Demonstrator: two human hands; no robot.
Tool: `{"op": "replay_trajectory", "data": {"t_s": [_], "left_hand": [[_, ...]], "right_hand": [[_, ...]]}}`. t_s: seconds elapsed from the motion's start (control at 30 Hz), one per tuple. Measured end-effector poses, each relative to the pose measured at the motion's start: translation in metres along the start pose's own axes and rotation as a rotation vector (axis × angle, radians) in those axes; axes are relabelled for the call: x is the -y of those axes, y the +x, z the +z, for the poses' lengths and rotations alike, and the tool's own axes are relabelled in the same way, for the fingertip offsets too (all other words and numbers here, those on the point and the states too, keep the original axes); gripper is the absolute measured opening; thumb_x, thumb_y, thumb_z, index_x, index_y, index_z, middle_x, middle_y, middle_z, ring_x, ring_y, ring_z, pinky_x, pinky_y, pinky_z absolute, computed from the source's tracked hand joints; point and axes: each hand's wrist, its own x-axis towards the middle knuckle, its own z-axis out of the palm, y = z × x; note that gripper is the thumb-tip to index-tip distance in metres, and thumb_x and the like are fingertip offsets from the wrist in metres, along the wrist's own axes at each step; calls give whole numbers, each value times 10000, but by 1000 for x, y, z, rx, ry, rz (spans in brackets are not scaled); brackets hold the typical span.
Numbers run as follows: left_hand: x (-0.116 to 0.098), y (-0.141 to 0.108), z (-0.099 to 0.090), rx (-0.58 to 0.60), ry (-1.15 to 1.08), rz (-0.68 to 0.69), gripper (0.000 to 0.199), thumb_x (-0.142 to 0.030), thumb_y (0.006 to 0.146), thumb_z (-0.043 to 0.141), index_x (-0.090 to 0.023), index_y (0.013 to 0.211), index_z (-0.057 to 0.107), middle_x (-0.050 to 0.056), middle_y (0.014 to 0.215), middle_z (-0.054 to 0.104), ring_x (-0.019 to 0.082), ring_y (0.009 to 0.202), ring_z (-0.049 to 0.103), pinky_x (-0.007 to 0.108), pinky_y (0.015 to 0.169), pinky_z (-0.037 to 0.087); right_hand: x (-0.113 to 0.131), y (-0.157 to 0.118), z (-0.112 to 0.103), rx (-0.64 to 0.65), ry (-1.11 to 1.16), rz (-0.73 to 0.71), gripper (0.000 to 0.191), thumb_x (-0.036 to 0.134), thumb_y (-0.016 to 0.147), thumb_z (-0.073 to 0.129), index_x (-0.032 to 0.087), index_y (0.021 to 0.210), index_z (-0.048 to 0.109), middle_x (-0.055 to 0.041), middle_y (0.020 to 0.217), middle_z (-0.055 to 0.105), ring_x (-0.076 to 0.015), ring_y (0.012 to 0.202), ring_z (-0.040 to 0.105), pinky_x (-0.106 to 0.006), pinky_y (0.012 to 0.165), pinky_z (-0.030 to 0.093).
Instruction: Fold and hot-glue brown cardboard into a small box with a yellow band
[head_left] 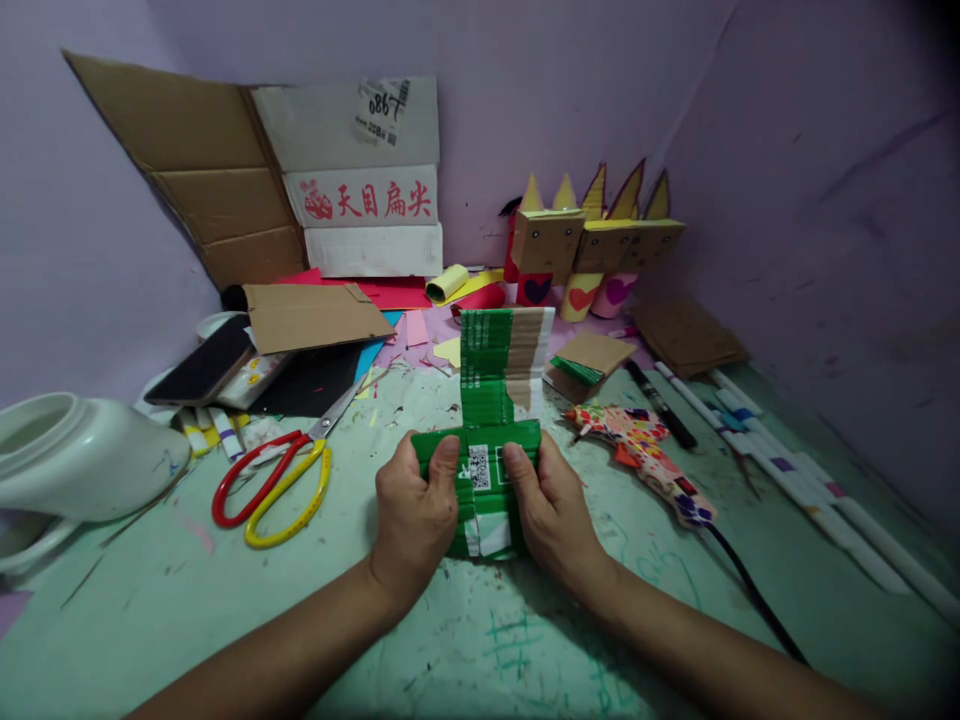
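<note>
A green piece of cardboard [489,385] with a printed QR code is held between my two hands, low over the table. A flap of it, part green and part brown and white, stands up at the far side. My left hand [418,500] grips the left edge with the thumb on top. On the right edge, my right hand [553,497] closes the same way, its thumb pressed beside the code. The fingers underneath are hidden. Scissors [289,500] with one red and one yellow handle lie left of my hands. To the right rests a flower-patterned glue gun [652,455] with a black cord.
A white jug [90,455] lies on its side at the left, near a phone [202,362]. Behind are a large cardboard sheet [367,250], several cardboard figures [547,245] and a small folded cardboard piece [600,352]. Several markers [795,470] line the right side.
</note>
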Motion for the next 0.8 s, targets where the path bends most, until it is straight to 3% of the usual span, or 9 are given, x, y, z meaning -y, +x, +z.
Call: {"op": "replay_trajectory", "data": {"t_s": [0.8], "left_hand": [[-2, -1, -1, -19, 27, 3, 319, -444, 852, 477, -216, 629, 469, -38, 524, 508, 138, 499, 461, 242, 497, 363]], "right_hand": [[-1, 1, 0, -12, -37, -7, 218, 412, 892, 417, 212, 900, 504, -21, 738, 582, -185, 656, 520, -322, 584, 404]]}}
